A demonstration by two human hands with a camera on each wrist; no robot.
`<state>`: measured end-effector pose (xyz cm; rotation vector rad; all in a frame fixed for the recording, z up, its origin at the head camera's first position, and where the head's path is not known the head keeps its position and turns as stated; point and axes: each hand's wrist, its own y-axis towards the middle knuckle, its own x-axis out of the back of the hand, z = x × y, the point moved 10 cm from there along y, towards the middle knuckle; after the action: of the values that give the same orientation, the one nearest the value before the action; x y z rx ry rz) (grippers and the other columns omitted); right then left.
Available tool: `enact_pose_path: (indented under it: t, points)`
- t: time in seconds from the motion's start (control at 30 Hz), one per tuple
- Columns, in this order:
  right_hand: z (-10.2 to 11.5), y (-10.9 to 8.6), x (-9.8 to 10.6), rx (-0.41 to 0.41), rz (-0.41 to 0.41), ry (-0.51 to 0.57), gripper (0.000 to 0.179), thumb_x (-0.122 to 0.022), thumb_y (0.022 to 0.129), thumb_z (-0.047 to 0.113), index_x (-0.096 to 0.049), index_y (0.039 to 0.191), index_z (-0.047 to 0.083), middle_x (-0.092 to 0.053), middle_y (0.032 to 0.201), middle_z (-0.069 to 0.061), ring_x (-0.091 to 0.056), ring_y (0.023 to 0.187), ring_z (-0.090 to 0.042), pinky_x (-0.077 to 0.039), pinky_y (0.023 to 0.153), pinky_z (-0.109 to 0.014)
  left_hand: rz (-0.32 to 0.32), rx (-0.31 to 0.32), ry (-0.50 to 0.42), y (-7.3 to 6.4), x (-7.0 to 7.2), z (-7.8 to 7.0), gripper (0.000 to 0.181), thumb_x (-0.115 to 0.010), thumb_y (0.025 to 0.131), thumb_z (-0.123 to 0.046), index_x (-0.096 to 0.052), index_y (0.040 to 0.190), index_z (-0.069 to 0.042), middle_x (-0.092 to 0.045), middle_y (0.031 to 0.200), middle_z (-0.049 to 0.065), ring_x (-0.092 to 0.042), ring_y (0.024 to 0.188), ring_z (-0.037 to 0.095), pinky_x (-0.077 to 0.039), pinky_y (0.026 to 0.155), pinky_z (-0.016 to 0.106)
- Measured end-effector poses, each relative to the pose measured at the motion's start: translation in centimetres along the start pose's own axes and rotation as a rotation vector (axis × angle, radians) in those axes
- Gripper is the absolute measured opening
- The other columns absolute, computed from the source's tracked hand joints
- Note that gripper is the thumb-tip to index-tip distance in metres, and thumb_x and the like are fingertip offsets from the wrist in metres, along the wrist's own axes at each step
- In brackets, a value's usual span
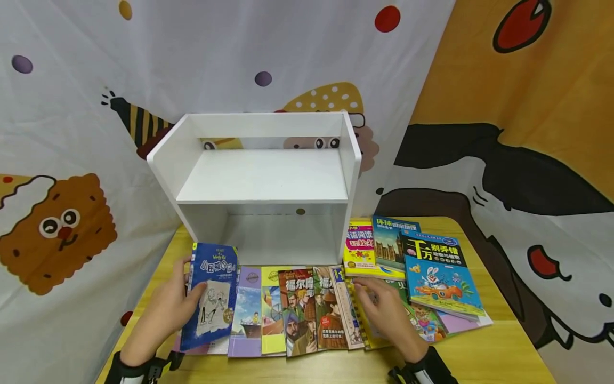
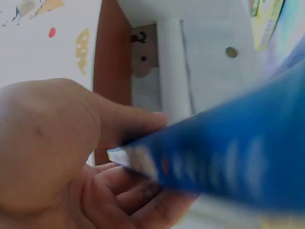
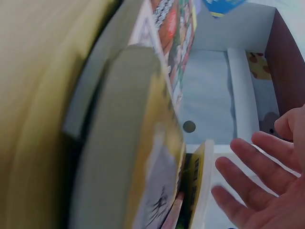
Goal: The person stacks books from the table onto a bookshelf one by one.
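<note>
Left hand (image 1: 169, 308) gripping blue book (image 1: 212, 296), lettered "Wimpy Kid"

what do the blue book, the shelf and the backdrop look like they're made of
Blue book: likely paper with a printed card cover, thin and flat; blur up close hides whether it's glossy.
Shelf: perhaps painted or laminated board, smooth white, with flat panels and straight edges.
Backdrop: probably printed fabric, matte, showing soft creases.
</note>
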<state>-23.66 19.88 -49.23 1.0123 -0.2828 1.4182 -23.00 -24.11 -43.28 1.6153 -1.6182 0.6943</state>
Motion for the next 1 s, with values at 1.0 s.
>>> enact_pose_path:
  t: [1.0]
  points:
    - [11.5,4.1,-5.8,-0.085,0.359,0.703,0.023,-0.04,0.101,0.028,-0.045,0.122,0.02,-0.06,0.088,-0.01,-0.059,0.07,-0.018,-0.053,0.059,-0.033,-0.122,-0.276,-0.585,0.7,-1.9,-13.3,0.061,-0.057,0.092,-0.012,-0.021,0.141,-0.013,-0.067,0.101,0.015,-0.065,0.074,0.02,-0.055,0.056,0.038]
